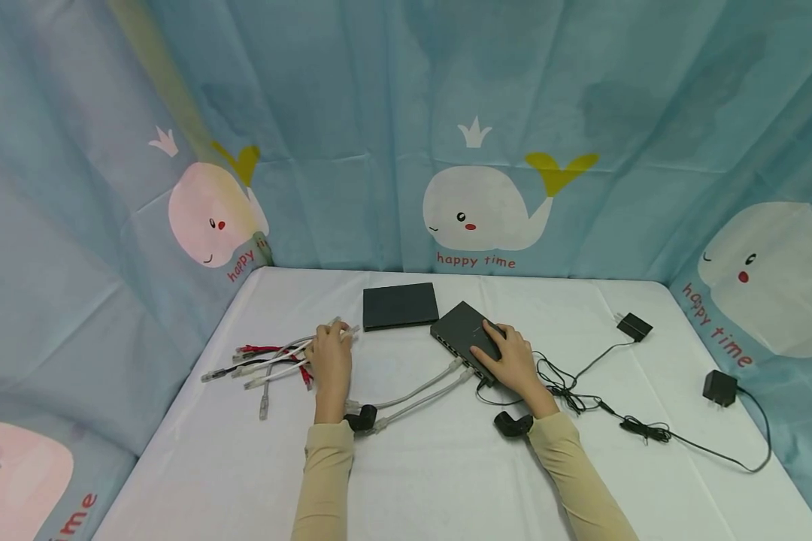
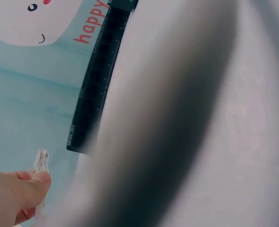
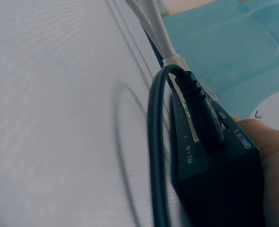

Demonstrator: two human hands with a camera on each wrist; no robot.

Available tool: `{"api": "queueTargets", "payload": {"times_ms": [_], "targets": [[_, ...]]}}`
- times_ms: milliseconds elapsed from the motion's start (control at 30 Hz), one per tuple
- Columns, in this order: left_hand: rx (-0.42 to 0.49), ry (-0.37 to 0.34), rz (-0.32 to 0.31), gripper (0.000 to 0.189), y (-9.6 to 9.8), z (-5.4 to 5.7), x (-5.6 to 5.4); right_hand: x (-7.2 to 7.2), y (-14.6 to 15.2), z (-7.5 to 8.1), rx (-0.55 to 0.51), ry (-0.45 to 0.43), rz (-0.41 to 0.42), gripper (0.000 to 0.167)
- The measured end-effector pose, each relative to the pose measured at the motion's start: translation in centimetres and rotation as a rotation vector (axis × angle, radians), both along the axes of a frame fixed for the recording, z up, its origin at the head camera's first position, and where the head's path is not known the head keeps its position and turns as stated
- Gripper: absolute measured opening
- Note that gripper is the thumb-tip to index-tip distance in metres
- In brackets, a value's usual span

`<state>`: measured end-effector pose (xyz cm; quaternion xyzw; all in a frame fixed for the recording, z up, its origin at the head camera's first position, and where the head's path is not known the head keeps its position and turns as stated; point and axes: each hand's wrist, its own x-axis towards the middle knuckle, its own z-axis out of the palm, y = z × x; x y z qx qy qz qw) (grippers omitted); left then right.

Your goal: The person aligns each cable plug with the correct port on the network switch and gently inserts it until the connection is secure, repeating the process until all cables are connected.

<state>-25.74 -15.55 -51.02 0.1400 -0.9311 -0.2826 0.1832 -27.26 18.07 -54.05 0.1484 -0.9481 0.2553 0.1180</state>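
Observation:
My left hand (image 1: 331,361) pinches the clear plug (image 2: 42,161) of a network cable between thumb and fingers, at the right end of a loose bunch of white, grey, black and red network cables (image 1: 267,367). With its fingers spread over the top and side, my right hand (image 1: 512,361) holds a black network switch (image 1: 462,327). Two grey network cables (image 1: 419,391) run from ports on the switch's front. A black power plug (image 3: 205,120) sits in the socket at the end of that port row.
Behind lies a second black switch (image 1: 401,306). To the right are a black power adapter (image 1: 634,327), another adapter (image 1: 720,388) and their tangled black cords (image 1: 568,394). The white table (image 1: 433,481) is bordered by a blue whale-print curtain (image 1: 338,210).

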Motion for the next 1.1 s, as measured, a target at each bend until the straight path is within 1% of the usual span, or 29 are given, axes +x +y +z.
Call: {"api": "queueTargets", "payload": {"times_ms": [133, 333, 467, 600, 867, 1100], "targets": [[-0.008, 0.024, -0.025, 0.017, 0.3, 0.7, 0.1, -0.1, 0.1, 0.0, 0.006, -0.01, -0.004, 0.067], [-0.056, 0.071, -0.062, 0.017, 1.2, 1.7, 0.1, -0.2, 0.1, -0.1, 0.006, -0.013, -0.006, 0.067], [-0.068, 0.06, -0.104, 0.016, 1.9, 2.5, 0.4, -0.2, 0.1, -0.2, 0.006, -0.02, -0.01, 0.067], [-0.062, 0.061, -0.141, 0.015, 2.3, 3.4, 0.8, -0.1, 0.1, -0.1, 0.001, -0.022, -0.009, 0.067], [-0.065, 0.078, -0.161, 0.02, 2.8, 5.2, 1.8, 0.0, 0.0, 0.1, 0.011, -0.015, -0.006, 0.067], [-0.063, 0.067, -0.175, 0.018, 4.4, 6.4, 2.7, 0.0, 0.0, 0.1, 0.005, -0.01, -0.006, 0.067]]}}
